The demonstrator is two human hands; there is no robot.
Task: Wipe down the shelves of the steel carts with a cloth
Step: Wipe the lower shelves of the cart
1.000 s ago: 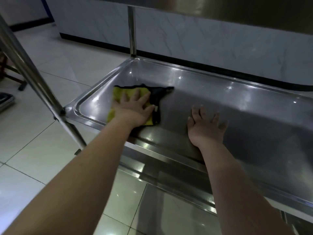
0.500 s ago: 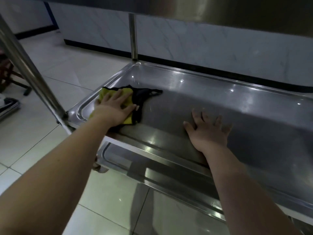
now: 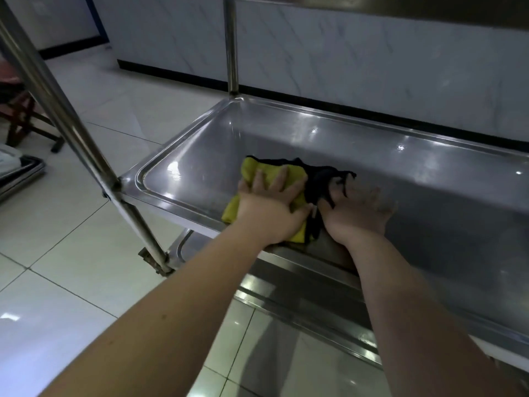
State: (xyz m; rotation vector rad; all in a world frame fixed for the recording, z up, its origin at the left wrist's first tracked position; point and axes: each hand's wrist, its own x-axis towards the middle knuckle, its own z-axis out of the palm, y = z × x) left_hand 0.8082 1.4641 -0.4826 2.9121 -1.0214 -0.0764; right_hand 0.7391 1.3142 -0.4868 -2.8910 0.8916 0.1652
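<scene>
A steel cart shelf point(image 3: 415, 179) with a raised rim fills the middle of the view. On it, near the front edge, lies a yellow cloth point(image 3: 257, 170) with a black edge bunched at its right side. My left hand point(image 3: 272, 204) presses flat on the yellow part, fingers spread. My right hand point(image 3: 357, 213) rests right beside it on the shelf, its fingers touching the black part of the cloth. Whether the right hand grips the cloth is unclear.
Steel cart posts rise at the near left point(image 3: 57, 110) and far corner point(image 3: 232, 47). A lower shelf point(image 3: 300, 299) shows under the front rim. White floor tiles point(image 3: 71, 267) spread to the left; a dark stool point(image 3: 20, 116) and a tray edge point(image 3: 20, 173) stand at far left. A marble-look wall point(image 3: 372, 67) runs behind.
My left hand slid the cloth rightward along the shelf, away from the left corner. My right hand now sits against the cloth's black edge instead of apart from it.
</scene>
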